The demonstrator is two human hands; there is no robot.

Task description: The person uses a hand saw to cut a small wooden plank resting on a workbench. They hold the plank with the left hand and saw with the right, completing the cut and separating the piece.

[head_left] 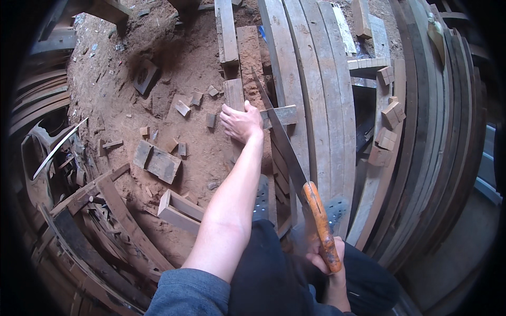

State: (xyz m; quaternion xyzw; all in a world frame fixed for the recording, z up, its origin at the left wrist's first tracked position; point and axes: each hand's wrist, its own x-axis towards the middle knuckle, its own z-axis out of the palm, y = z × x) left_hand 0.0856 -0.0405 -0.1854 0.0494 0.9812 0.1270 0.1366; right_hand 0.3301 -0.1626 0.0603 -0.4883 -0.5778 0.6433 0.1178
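Observation:
My right hand [329,258] grips the orange, dark-stained handle of a handsaw [287,138]. Its long blade runs forward and slightly left, crossing above a short wooden board [286,115]. At that board's left end my left hand [243,122] presses down with fingers curled over, hiding the part beneath. The board's right end rests on a long grey timber. Just beyond my left fingers lies a wooden block [233,92]. Whether the saw's teeth touch the board cannot be made out.
Long timbers [328,95] run forward on the right, beside a plank [387,113] bearing several small cut blocks. Offcuts [158,160] are scattered over sawdust-covered ground at left. A wooden frame [132,224] stands near left. My shoes [336,208] are close to the timbers.

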